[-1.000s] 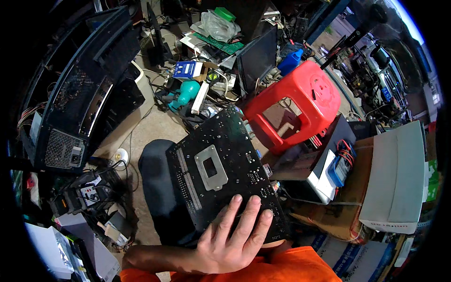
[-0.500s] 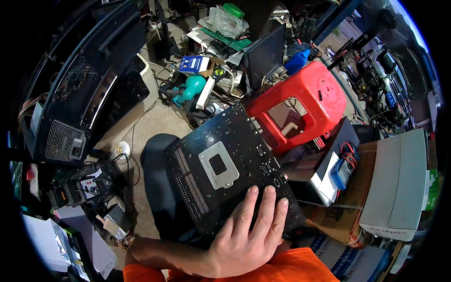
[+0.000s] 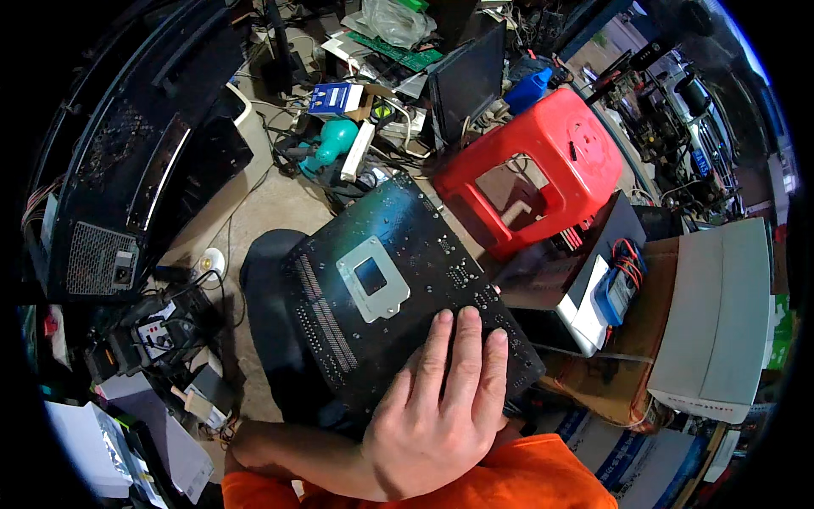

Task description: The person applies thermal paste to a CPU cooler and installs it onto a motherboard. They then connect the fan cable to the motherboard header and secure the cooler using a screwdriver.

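Note:
A black motherboard (image 3: 428,254) rests over my lap with its underside facing up. A metal backplate (image 3: 373,278) with a square opening and long rows of solder points show on it. My left hand (image 3: 437,407) lies on the board's near part, three fingers stretched out flat and slightly apart, reaching in from the lower left. Its thumb is hidden. My right hand does not show; only a small patch of skin appears beside the left hand, near the board's lower right edge.
A red plastic stool (image 3: 543,170) stands beyond the board, right of a monitor (image 3: 466,81). A blue multimeter (image 3: 615,297) with red leads sits by cardboard boxes (image 3: 712,322). A computer case (image 3: 110,170) stands at left. Cables, a teal tool (image 3: 337,140) and a power strip (image 3: 360,153) clutter the floor.
The view has shifted a little. The motherboard and my left hand sit slightly further left and higher in the picture, and the shine on the board has changed. The hand stays flat on it.

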